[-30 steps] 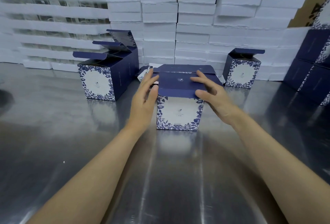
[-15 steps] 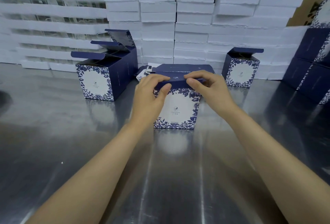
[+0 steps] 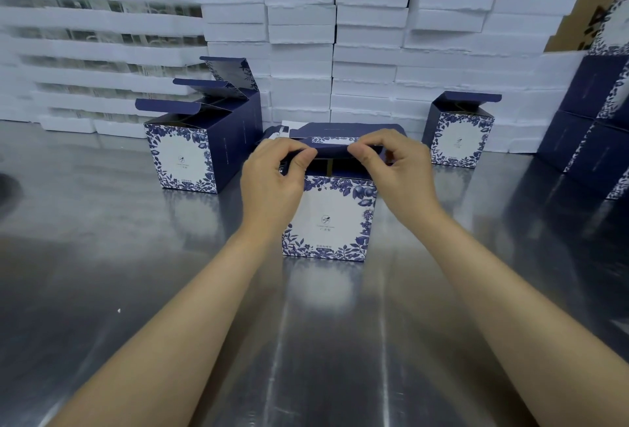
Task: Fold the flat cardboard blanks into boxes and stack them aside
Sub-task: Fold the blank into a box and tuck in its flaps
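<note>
Midway along the counter (image 3: 102, 256), the floral box (image 3: 328, 219) stands upright, its lid flap (image 3: 332, 154), flat a second ago, now raised clear of the opening with left hand (image 3: 272, 181) and right hand (image 3: 401, 171) each in a pinching grip on its edge, so the fold seems unfinished.

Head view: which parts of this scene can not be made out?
Head view only.
Inside of the blue-and-white floral cardboard box: mostly hidden by its dark blue lid flap, pinched by the left hand and right hand.
Small print on its white front: too small.
Stacked dark blue boxes at right: cut off by the frame edge.
</note>
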Tool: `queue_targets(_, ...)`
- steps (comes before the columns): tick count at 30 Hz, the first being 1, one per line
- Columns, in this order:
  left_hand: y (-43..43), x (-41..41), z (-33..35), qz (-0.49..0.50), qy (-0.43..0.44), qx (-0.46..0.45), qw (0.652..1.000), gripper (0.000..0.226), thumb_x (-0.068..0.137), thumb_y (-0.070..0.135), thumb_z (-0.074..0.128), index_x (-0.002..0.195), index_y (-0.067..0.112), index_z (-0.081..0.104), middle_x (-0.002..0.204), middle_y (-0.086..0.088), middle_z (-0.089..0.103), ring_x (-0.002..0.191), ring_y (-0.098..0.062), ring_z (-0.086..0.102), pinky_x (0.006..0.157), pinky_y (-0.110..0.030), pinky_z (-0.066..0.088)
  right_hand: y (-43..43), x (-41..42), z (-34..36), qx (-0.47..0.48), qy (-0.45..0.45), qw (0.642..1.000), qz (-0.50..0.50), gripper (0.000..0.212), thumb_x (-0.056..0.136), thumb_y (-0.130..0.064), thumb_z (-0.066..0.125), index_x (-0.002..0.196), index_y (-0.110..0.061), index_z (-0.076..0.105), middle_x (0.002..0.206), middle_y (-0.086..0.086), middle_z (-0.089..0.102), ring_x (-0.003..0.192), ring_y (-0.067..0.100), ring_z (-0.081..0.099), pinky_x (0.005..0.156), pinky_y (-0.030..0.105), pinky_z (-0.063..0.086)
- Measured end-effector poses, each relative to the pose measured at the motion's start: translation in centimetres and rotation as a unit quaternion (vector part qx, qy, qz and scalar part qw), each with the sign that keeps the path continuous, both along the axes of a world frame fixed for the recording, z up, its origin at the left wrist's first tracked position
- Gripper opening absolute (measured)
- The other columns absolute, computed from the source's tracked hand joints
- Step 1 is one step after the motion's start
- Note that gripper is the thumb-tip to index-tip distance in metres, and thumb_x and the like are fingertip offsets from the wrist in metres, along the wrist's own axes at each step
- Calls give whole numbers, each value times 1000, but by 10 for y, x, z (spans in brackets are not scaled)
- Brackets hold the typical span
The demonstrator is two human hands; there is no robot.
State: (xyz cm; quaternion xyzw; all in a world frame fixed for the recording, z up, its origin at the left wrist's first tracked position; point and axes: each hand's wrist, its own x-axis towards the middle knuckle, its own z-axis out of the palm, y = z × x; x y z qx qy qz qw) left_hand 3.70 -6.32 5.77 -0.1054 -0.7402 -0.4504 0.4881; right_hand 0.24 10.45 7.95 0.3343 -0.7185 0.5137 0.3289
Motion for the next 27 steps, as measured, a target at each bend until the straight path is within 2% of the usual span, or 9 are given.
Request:
queue_targets(2,-1,0,0,15,11,-12,1000,14,88,24,61,83,15,69,75,33,56,73,-14,52,66,-28,39,0,0,4,52,28,998,-8,5,87,-22,68,84,-22,72,79,-21,62,78,2,56,78,34,44)
queue_targets(4,-1,1,0,25,19,-27,999,15,89,22,61,81,12,69,72,25,55,77,-15,52,68,-30,41,-2,1,5,82,50,995,-21,8,87,-23,69,85,-18,74,81,-20,62,82,12,60,81,47,45)
queue_targets(7,1,2,1,28,22,-41,999,15,89,20,61,80,11,68,73,20,54,78,-14,49,68,-33,41,-9,8,4,72,24,997,-20,11,87,-20,65,81,-15,71,79,-13,62,81,17,60,82,52,44)
queue_targets(12,2,1,0,29,19,-45,998,16,90,22,60,81,11,69,72,23,53,77,-12,47,67,-28,38,-8,9,8,68,-23,997,-28,11,87,-22,65,80,-16,70,74,-17,60,75,15,59,81,45,47)
queue_targets(15,1,0,0,31,23,-48,998,15,91,22,60,82,13,69,74,26,54,78,-11,47,67,-24,37,-11,12,11,117,48,989,-74,12,87,-28,64,81,-21,72,77,-18,61,79,14,62,82,41,44)
queue_targets(21,3,1,-3,7,10,-44,999,15,89,32,62,97,23,71,79,29,57,80,1,52,71,-25,42,-13,9,2,100,65,990,-71,17,88,-26,63,80,-16,74,77,-12,65,78,18,60,80,49,43)
queue_targets(23,5,3,-2,-12,-4,-19,1000,7,89,36,60,92,34,66,80,30,59,79,-6,58,69,-29,46,-10,6,1,106,73,989,-73,15,88,-24,65,79,-17,74,73,-15,62,74,15,58,77,43,43)
queue_targets(25,6,4,-2,-17,-9,-2,1000,18,91,32,60,77,42,57,77,30,59,71,-7,55,64,-28,41,-6,4,2,83,4,997,2,10,86,-20,69,79,-21,75,70,-16,62,69,8,58,69,31,45)
queue_targets(27,5,5,-1,-24,-16,19,999,26,92,28,61,73,44,54,69,27,58,63,-7,52,60,-27,36,0,0,5,36,-76,994,69,15,83,-16,73,76,-29,73,71,-17,66,67,2,59,64,18,46)
